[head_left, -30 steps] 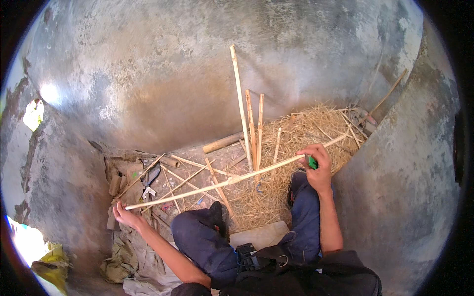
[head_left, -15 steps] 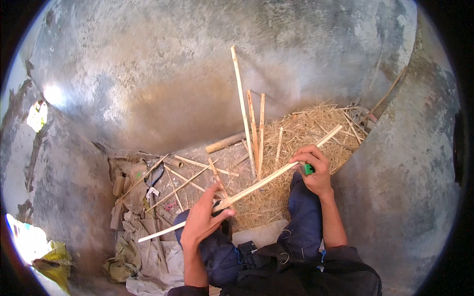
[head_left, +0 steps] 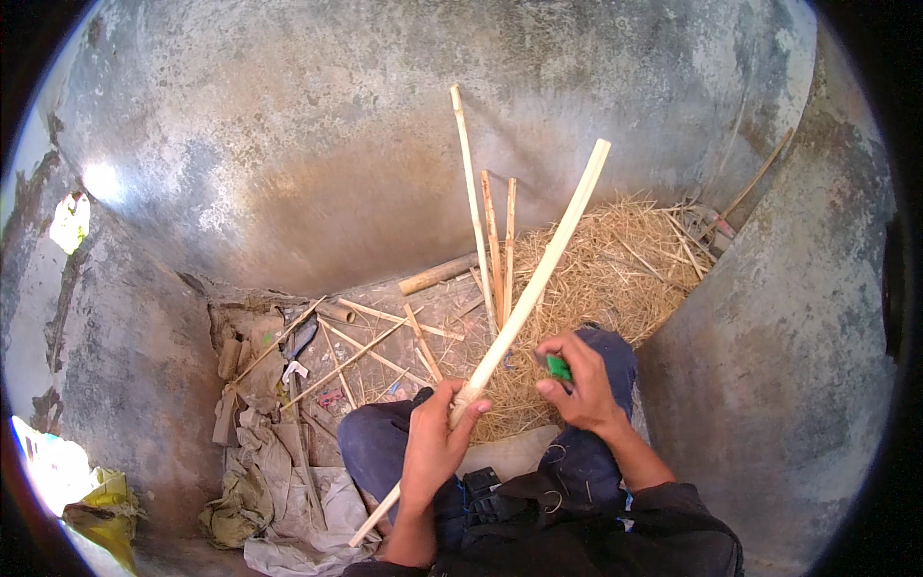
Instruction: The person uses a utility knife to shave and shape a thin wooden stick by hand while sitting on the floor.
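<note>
Bamboo strip (head_left: 555,252) slants upward, gripped in the left fingers (head_left: 435,400).

Clock from centre of my view: I had a stained grey wall (head_left: 317,125) across 12, thin stick (head_left: 760,177) leaning in the corner at 2, straw heap (head_left: 635,288) at 3 against the right-hand wall (head_left: 769,385). Crumpled pale cloth (head_left: 336,510) lay at 7. Yellow sheeting (head_left: 108,489) hung at 8, beside a bright opening (head_left: 58,471).

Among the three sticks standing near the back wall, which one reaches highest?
The leftmost, pale stick: its top is clearly above the tops of the two browner sticks to its right.
</note>
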